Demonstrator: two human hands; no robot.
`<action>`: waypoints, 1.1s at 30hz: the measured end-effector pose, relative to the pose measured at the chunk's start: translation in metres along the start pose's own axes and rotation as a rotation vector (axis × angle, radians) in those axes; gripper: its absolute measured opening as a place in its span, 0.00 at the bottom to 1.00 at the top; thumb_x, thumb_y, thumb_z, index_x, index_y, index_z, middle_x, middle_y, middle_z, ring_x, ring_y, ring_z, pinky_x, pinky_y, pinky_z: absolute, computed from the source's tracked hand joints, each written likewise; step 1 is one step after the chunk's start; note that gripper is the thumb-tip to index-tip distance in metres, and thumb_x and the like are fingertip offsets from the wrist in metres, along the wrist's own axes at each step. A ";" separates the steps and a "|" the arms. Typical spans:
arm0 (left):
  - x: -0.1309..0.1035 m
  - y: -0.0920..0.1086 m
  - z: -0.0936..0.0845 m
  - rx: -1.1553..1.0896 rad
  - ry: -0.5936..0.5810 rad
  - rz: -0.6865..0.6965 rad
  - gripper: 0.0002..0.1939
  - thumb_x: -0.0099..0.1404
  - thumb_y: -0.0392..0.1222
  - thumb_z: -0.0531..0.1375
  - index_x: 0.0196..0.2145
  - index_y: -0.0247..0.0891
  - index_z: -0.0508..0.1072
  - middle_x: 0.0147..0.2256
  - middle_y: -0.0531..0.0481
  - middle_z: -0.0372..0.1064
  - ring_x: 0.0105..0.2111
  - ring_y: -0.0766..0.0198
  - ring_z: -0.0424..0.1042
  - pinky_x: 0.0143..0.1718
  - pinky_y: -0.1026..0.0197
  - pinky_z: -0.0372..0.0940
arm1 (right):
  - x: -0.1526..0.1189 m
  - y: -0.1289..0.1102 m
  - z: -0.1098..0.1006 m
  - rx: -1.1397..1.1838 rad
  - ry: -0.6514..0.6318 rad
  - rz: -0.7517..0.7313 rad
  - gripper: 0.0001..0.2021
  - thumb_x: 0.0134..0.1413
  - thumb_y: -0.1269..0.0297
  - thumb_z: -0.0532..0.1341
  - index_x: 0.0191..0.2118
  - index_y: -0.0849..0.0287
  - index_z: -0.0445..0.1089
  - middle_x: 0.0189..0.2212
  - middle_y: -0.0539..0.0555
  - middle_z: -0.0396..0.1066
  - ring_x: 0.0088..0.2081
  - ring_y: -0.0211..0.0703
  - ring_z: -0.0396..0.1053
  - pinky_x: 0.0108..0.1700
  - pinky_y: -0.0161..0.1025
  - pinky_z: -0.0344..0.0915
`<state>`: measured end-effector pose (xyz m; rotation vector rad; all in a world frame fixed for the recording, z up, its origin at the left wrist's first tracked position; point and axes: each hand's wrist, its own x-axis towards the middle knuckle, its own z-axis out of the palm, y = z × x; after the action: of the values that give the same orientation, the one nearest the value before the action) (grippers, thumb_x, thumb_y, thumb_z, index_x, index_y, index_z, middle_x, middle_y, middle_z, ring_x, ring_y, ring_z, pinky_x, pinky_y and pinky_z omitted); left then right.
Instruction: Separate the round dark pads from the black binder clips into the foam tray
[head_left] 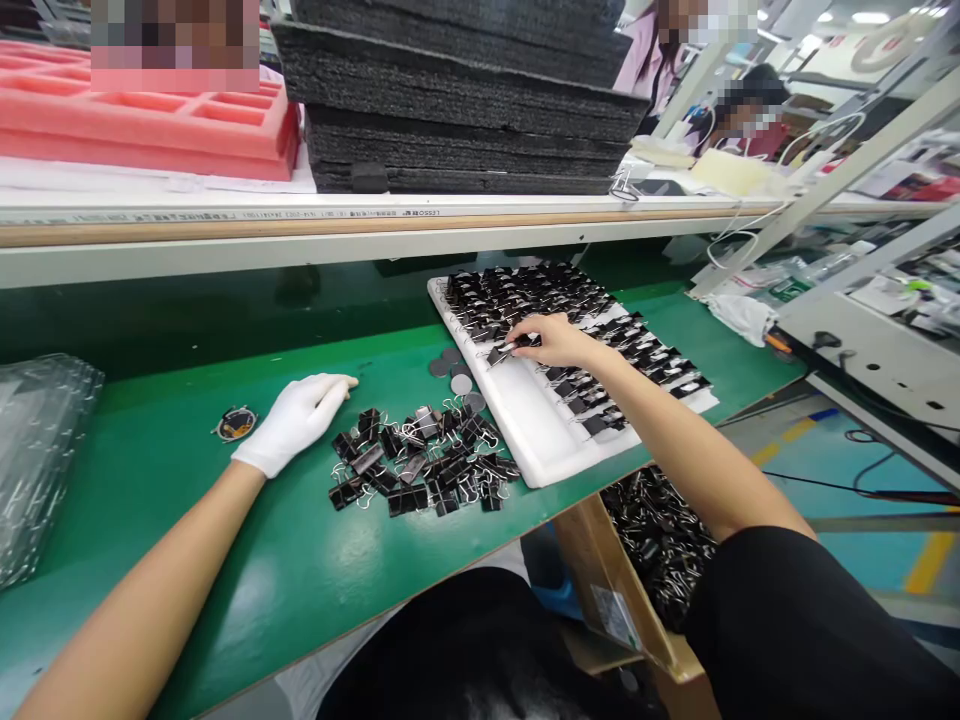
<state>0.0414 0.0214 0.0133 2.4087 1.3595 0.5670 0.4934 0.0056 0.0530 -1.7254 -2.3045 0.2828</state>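
Fingers (517,345) of your bare right hand (551,342) pinch a black metal binder clip (499,353) onto the white foam tray (536,425); gloved left hand (298,418) rests flat and empty at 9 o'clock of the loose clip pile (420,462) on the green worktop (187,470). Looks like mid-loading: seat it squarely next.

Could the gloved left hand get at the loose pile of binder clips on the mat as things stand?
Probably yes. The left hand rests flat on the green mat just beside the clip pile, with bare mat between them. The right hand is off at the white tray, out of the way.
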 end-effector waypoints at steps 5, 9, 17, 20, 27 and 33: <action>0.000 0.001 0.001 0.008 0.004 0.001 0.29 0.75 0.58 0.45 0.51 0.40 0.80 0.49 0.46 0.81 0.53 0.51 0.77 0.60 0.51 0.67 | 0.004 0.001 0.007 0.003 0.048 -0.040 0.13 0.61 0.57 0.63 0.48 0.53 0.80 0.52 0.58 0.80 0.56 0.60 0.74 0.61 0.59 0.55; 0.000 0.000 0.002 0.020 -0.001 0.004 0.30 0.75 0.58 0.45 0.52 0.39 0.80 0.51 0.45 0.81 0.54 0.51 0.77 0.62 0.50 0.67 | 0.007 0.005 0.011 -0.027 0.063 -0.080 0.13 0.62 0.56 0.63 0.48 0.52 0.80 0.51 0.58 0.80 0.55 0.63 0.74 0.58 0.58 0.54; 0.001 -0.005 0.004 0.044 -0.007 0.036 0.29 0.75 0.57 0.45 0.53 0.39 0.80 0.52 0.46 0.80 0.54 0.50 0.76 0.60 0.48 0.67 | 0.000 0.018 0.026 -0.072 0.071 -0.087 0.14 0.63 0.55 0.62 0.49 0.53 0.79 0.51 0.58 0.80 0.52 0.60 0.73 0.52 0.52 0.54; 0.000 -0.004 0.003 0.051 -0.012 0.040 0.29 0.76 0.57 0.45 0.53 0.39 0.80 0.52 0.46 0.80 0.55 0.50 0.76 0.60 0.48 0.67 | 0.000 0.019 0.029 -0.137 0.102 -0.090 0.14 0.63 0.54 0.62 0.48 0.53 0.79 0.52 0.60 0.77 0.54 0.61 0.69 0.49 0.50 0.53; -0.001 0.000 0.006 0.067 0.033 0.100 0.27 0.77 0.54 0.46 0.52 0.39 0.80 0.53 0.46 0.79 0.54 0.53 0.76 0.58 0.51 0.66 | 0.006 0.005 0.022 -0.332 0.066 -0.105 0.09 0.61 0.61 0.64 0.45 0.54 0.78 0.50 0.60 0.75 0.53 0.59 0.66 0.50 0.51 0.51; -0.031 0.003 0.012 0.419 0.233 0.021 0.22 0.77 0.48 0.49 0.57 0.42 0.77 0.51 0.40 0.78 0.53 0.47 0.74 0.55 0.44 0.61 | -0.003 -0.043 0.031 -0.481 0.194 -0.251 0.15 0.66 0.62 0.57 0.54 0.54 0.74 0.50 0.63 0.75 0.49 0.58 0.69 0.47 0.50 0.54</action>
<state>0.0346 -0.0072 -0.0013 2.7557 1.6947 0.6379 0.4457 -0.0097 0.0366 -1.5333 -2.5402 -0.5020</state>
